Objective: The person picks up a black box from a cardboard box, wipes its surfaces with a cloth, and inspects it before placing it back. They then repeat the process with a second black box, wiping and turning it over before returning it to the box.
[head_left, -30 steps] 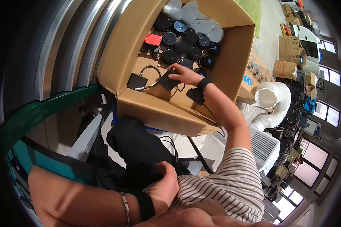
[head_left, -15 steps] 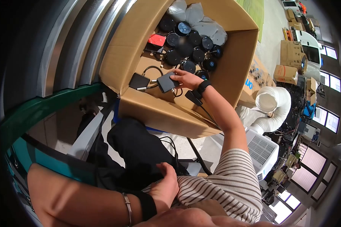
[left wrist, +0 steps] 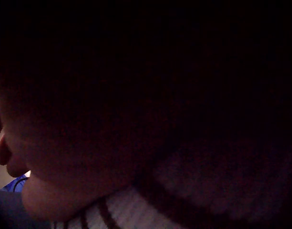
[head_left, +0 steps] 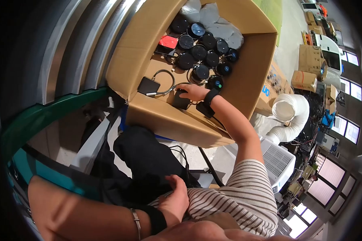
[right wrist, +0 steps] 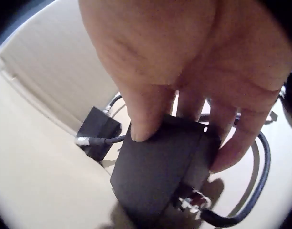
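Inside the cardboard box (head_left: 173, 124), the right hand (head_left: 195, 92) grips a black rectangular block (head_left: 181, 100) with a cable. In the right wrist view, the thumb of the right hand (right wrist: 179, 95) lies on one face of the block (right wrist: 155, 167) and the fingers are behind it. A second black block (head_left: 149, 85), joined to a dark cable (head_left: 169, 90), lies by the box's left wall; it also shows in the right wrist view (right wrist: 98, 131). The left hand (head_left: 175, 201) rests against the striped shirt, its fingers loosely bent. The left wrist view is mostly dark.
Several round black parts (head_left: 199, 52), a red-topped item (head_left: 168, 41) and grey plastic bags (head_left: 225, 31) fill the box's far part. Metal ridges (head_left: 64, 48) and a green rail (head_left: 60, 100) stand left. A white duct unit (head_left: 277, 160) stands right.
The gripped block was tilted up and lifted slightly, and is now lower and nearer the box's near wall. The right hand moved with it. The left hand has stayed in place.
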`<state>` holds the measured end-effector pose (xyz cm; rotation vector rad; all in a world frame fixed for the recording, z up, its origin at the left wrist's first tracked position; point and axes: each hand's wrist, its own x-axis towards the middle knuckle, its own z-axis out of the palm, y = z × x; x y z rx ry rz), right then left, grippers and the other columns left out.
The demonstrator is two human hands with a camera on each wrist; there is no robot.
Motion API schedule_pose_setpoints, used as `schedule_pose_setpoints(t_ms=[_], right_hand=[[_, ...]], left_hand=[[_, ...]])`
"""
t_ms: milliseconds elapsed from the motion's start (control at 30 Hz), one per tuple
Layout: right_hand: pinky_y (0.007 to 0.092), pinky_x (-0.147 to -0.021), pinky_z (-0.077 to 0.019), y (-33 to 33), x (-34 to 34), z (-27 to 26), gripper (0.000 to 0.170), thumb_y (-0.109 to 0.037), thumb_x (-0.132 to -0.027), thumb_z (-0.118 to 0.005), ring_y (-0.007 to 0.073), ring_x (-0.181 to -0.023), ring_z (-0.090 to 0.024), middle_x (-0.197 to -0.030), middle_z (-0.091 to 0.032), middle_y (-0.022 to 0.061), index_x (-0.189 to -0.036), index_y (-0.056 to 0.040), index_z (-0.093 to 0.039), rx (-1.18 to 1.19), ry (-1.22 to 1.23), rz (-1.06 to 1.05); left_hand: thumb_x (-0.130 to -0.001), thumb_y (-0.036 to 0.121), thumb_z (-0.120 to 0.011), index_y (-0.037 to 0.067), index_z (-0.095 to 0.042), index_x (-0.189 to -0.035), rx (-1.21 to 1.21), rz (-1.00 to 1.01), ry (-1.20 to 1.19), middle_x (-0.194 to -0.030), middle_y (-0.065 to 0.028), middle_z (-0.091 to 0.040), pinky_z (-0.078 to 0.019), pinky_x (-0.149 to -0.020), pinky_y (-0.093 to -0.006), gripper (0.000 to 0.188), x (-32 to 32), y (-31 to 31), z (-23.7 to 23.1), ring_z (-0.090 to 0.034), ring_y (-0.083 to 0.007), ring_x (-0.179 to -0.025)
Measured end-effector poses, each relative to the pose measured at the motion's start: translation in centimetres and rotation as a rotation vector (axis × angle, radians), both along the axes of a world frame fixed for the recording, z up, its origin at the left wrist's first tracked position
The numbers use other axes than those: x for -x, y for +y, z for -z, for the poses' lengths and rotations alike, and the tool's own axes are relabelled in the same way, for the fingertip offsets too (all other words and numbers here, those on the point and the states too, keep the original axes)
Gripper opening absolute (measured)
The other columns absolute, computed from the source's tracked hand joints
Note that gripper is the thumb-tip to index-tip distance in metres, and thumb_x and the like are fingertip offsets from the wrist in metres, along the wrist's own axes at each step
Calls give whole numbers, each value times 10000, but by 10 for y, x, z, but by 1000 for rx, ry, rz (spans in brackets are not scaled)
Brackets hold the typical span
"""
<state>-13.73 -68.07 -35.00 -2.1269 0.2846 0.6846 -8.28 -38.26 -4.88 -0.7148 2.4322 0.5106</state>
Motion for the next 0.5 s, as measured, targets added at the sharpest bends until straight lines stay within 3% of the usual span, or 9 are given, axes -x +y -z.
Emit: schedule_pose_setpoints(t_ms=[67, 167, 333, 500], right_hand=[[434, -883, -471, 12, -20, -30, 444, -238, -892, -587, 354, -1076, -588, -1151, -625, 160, -1318, -145, -506, 198, 197, -117], [451, -830, -492, 26, -32, -37, 433, -194, -882, -576, 340, -1020, -623, -1080, -658, 151, -1310, -166, -525, 365, 247, -282], [446, -823, -510, 27, -42, -13, 420, -128, -851, -560, 334, -989, -636, -1061, -669, 138, -1269, -168, -569, 382, 223, -461], [411, -895, -484, 17, -37, -7, 429, -131, -819, -621, 307, -1128, -552, -1187, -601, 93, -1243, -189, -585, 376, 71, -564]], left_hand=[[-747, 86, -674, -9, -642, -1080, -7, -7, -10, -983, -193, -666, -472, -810, -526, 347, -1, 0, 5, -637, -366, -897], [-749, 91, -676, -9, -641, -1081, -7, 11, -22, -983, -192, -666, -472, -810, -526, 348, 1, -1, 5, -637, -365, -898], [-752, 100, -680, -8, -641, -1082, -10, 45, -38, -982, -190, -667, -473, -809, -525, 349, 0, -2, 9, -637, -363, -899], [-755, 108, -683, -7, -640, -1083, -12, 64, -44, -982, -189, -668, -473, -807, -524, 351, 1, -3, 10, -638, -361, -900]])
